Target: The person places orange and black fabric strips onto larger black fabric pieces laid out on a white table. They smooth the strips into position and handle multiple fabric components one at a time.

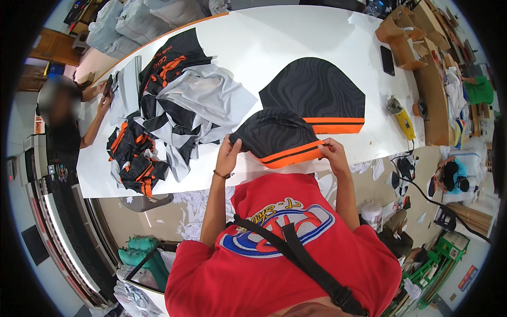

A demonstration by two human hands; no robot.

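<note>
A black fabric sleeve panel (277,128) with a wavy tone-on-tone pattern and an orange-and-black band along its lower edge is stretched between my hands at the table's near edge. My left hand (228,157) pinches its left corner, and my right hand (334,155) grips the right end of the orange band. Just beyond it, a matching sleeve panel (317,87) lies flat, its near-left part hidden behind the held one. Left of my hands is a crumpled heap of grey and black fabric pieces (200,98), beside a smaller bunch of black-and-orange fabric (138,164).
On the white table's (301,31) right side lie a black phone (387,60) and a yellow corded power tool (401,119). Cardboard boxes (404,31) stand at its far right. A person (63,116) at the left end holds a phone. Fabric scraps (198,211) litter the floor.
</note>
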